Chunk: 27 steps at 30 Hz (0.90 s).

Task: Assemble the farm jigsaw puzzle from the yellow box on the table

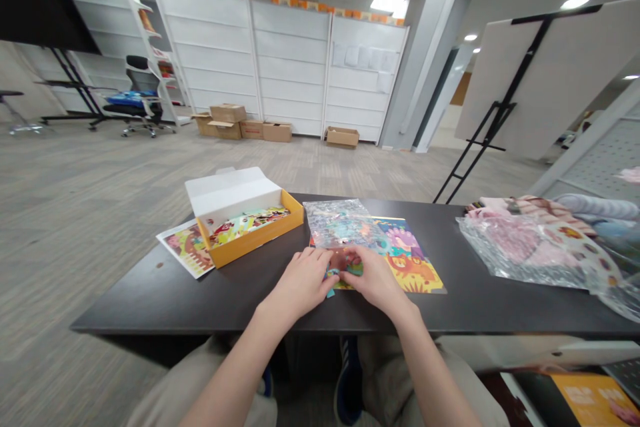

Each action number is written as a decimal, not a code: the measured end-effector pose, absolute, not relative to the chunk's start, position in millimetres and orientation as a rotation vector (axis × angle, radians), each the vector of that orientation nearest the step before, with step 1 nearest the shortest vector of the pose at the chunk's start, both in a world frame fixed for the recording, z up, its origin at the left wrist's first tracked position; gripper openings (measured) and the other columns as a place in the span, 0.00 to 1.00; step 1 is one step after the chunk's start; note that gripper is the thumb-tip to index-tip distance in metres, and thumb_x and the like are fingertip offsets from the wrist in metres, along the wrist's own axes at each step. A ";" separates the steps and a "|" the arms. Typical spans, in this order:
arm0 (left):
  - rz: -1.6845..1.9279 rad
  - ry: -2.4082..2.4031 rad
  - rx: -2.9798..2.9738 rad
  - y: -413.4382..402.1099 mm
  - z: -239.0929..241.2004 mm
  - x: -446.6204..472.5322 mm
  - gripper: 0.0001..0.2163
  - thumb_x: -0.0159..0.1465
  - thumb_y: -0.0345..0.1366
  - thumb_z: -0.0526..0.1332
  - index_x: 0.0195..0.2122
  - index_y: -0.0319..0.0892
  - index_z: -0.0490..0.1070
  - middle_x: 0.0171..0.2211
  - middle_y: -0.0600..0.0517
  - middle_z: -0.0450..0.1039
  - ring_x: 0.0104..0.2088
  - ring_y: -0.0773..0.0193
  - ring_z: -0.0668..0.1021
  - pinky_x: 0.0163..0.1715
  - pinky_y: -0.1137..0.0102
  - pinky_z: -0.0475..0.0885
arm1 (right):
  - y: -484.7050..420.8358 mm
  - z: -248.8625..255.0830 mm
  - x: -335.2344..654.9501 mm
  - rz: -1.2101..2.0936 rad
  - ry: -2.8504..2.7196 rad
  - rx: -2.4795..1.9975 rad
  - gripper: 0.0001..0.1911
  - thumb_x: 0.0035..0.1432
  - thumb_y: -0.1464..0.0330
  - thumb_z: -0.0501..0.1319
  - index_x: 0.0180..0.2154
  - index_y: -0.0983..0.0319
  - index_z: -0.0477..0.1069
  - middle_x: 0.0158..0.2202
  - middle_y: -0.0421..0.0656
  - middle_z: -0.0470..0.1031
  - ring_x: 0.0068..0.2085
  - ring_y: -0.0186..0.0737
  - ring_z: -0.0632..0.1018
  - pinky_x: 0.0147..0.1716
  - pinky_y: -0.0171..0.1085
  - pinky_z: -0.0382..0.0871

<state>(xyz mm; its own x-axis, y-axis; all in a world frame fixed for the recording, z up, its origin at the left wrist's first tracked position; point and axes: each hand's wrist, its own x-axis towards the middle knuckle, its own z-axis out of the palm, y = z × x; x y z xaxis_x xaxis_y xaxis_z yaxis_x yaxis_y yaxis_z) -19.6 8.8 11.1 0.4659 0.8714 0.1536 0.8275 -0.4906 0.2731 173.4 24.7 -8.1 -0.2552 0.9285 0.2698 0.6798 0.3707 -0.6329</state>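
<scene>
My left hand [307, 277] and my right hand [375, 277] meet over a colourful picture board [420, 267] with cartoon animals on the dark table. The fingers of both are curled and close together around a small colourful piece [341, 259], brown and green where it shows. Its exact kind is hidden by my fingers. A light-blue bit [331, 293] pokes out below my left thumb. Just beyond my hands, a clear plastic bag [335, 217] lies crumpled over the back left of the board.
An open yellow box [255, 240] with printed sheets inside stands at the left, partly over a picture card [187, 250]. Plastic-wrapped pink fabric [525, 247] lies at the right. The dark table's [240, 310] front edge is close to my legs. Cardboard boxes [227, 121] sit along the far shelves.
</scene>
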 end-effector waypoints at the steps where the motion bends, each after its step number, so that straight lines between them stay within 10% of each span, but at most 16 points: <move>1: 0.412 1.488 2.547 8.8 10.9 -19.5 0.17 0.70 0.41 0.58 0.56 0.40 0.68 0.54 0.43 0.74 0.54 0.49 0.74 0.52 0.57 0.69 | 26.7 -10.4 174.1 0.569 -1.985 -1.357 0.18 0.50 0.74 0.69 0.44 0.61 0.74 0.40 0.44 0.80 0.41 0.43 0.79 0.45 0.42 0.72; 27: 0.546 1.396 2.455 9.0 10.6 -33.6 0.20 0.69 0.44 0.59 0.59 0.41 0.66 0.56 0.43 0.73 0.56 0.50 0.74 0.55 0.57 0.69 | 33.2 -13.3 173.2 1.196 -1.529 -1.033 0.13 0.49 0.64 0.71 0.35 0.60 0.73 0.37 0.42 0.79 0.40 0.43 0.82 0.45 0.41 0.76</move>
<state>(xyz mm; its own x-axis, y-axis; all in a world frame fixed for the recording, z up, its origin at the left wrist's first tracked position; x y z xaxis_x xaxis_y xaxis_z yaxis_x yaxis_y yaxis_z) -33.6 9.0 10.6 0.4665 0.8636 0.1913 0.7640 -0.5024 0.4049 173.2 33.2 -13.3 -0.2376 0.9587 0.1564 0.0790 0.1796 -0.9806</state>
